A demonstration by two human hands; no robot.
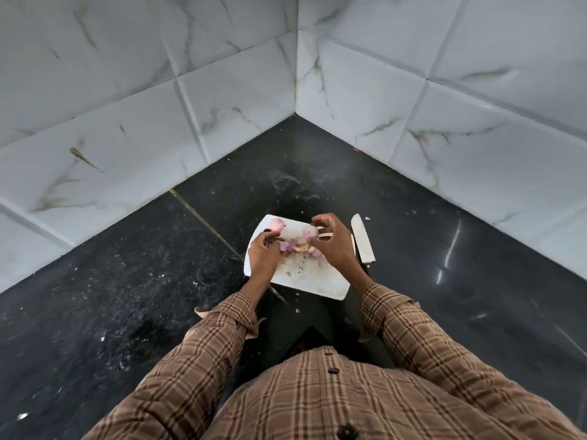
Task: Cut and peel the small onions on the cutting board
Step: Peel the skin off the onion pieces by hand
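A white cutting board [313, 281] lies on the black counter in front of me. Several small pink onions and peels [297, 244] sit in its middle, and one pink onion [276, 224] rests at its far left corner. My left hand [263, 254] hovers over the board's left side, fingers curled on a small onion piece. My right hand [333, 242] is over the right side with fingers bent, pinching at an onion [309, 231]. A white knife [362, 239] lies on the counter just right of the board, touched by neither hand.
The black stone counter [143, 281] carries scattered specks and peel scraps. White marble-look tiled walls [222, 106] meet in a corner behind the board. Brown plaid sleeves fill the lower part of the view.
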